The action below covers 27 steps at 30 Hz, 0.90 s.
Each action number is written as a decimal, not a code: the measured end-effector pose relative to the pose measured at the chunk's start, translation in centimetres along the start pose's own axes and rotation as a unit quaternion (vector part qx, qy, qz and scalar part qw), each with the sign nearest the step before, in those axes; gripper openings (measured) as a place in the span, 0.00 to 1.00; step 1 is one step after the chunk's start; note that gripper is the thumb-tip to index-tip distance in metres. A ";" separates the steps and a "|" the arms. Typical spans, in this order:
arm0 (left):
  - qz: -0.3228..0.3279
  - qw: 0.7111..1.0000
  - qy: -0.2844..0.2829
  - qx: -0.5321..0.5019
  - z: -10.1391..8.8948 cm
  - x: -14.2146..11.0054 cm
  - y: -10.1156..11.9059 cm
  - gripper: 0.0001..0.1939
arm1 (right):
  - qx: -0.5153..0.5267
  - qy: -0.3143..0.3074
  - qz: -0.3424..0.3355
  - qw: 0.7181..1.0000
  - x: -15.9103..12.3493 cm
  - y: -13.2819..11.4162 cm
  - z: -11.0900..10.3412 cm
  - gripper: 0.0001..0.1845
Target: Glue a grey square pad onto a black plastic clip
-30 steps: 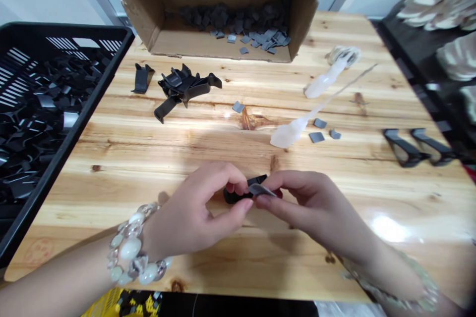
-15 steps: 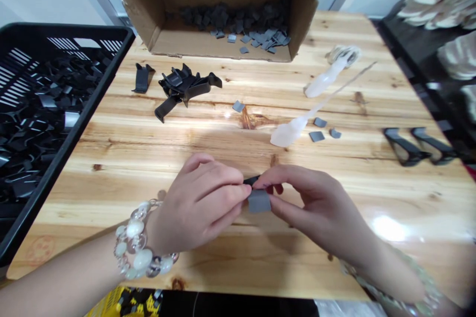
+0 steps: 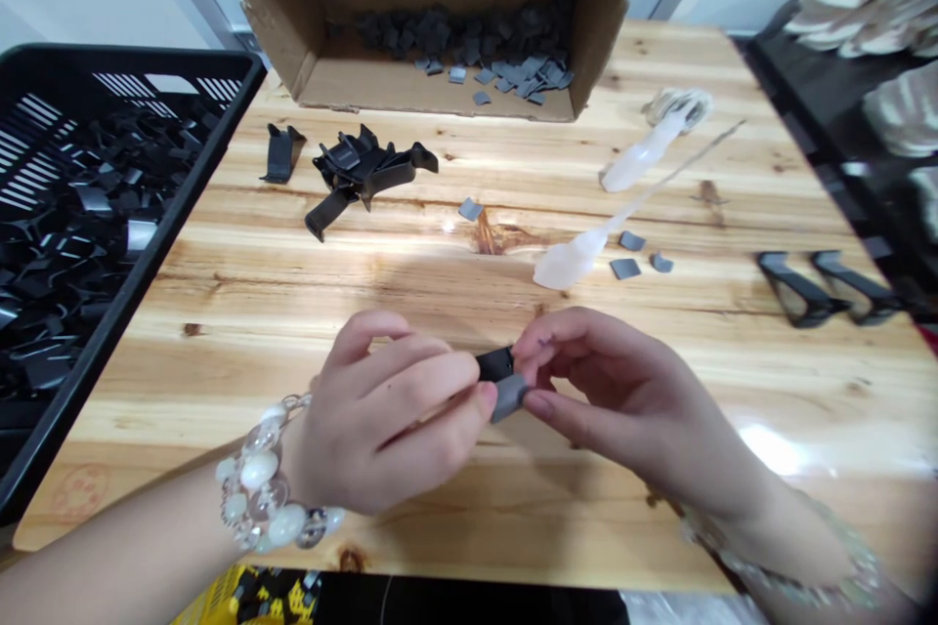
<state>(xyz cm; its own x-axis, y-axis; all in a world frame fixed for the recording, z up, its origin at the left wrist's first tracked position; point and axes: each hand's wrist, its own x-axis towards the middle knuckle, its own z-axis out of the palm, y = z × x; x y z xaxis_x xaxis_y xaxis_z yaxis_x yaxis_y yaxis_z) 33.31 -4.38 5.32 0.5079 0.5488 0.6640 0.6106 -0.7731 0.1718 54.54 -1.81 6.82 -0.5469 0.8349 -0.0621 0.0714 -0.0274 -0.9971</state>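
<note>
Fingers of the left hand [image 3: 388,410] and the right hand [image 3: 630,400] close from opposite sides on a small matte black plastic clip [image 3: 494,363], curled in and nearly meeting. The left thumb and forefinger pinch the clip's body, while the right fingertips steady its far end. A soft grey square pad [image 3: 508,398] sits tilted against the clip's lower right edge, partly under the left thumb tip and the right forefinger. Both pieces are held just above the counter, and the hands hide part of the clip.

A chunky bracelet of clear and milky-white beads [image 3: 264,483] circles the left wrist. Across the pale, glossy pine counter [image 3: 220,312], with its knots and streaked grain, a loose heap of black plastic clips [image 3: 362,171] lies near a single upright clip [image 3: 278,151]. Beyond them, an open brown cardboard box [image 3: 440,96] holds many grey pads [image 3: 469,31]. To the left, a black slotted plastic crate [image 3: 147,63] brims with more clips. To the right, a few stray grey squares [image 3: 624,269] lie beside a frosted translucent plastic strip [image 3: 572,259].
</note>
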 end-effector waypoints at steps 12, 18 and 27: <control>-0.107 0.988 -0.059 -0.099 0.1 0.1 0.6 0.05 | 0.023 0.047 0.029 0.998 0.2 0.3 0.4 0.08; -0.035 0.998 -0.041 -0.013 0.4 -0.4 0.5 0.07 | 0.064 0.038 0.073 0.995 0.5 0.1 0.5 0.06; 0.013 1.000 0.000 0.017 1.0 -0.6 0.8 0.11 | 0.103 0.017 0.128 0.986 0.7 0.5 0.3 0.08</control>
<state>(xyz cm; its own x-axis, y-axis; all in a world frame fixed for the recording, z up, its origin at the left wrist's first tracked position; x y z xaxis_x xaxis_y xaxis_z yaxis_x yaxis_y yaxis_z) 34.08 -4.99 4.31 0.5244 0.5282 0.6679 0.6174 -0.7760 0.1289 53.96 -1.34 6.23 -0.5050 0.8039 -0.3141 0.0298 -0.3474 -0.9372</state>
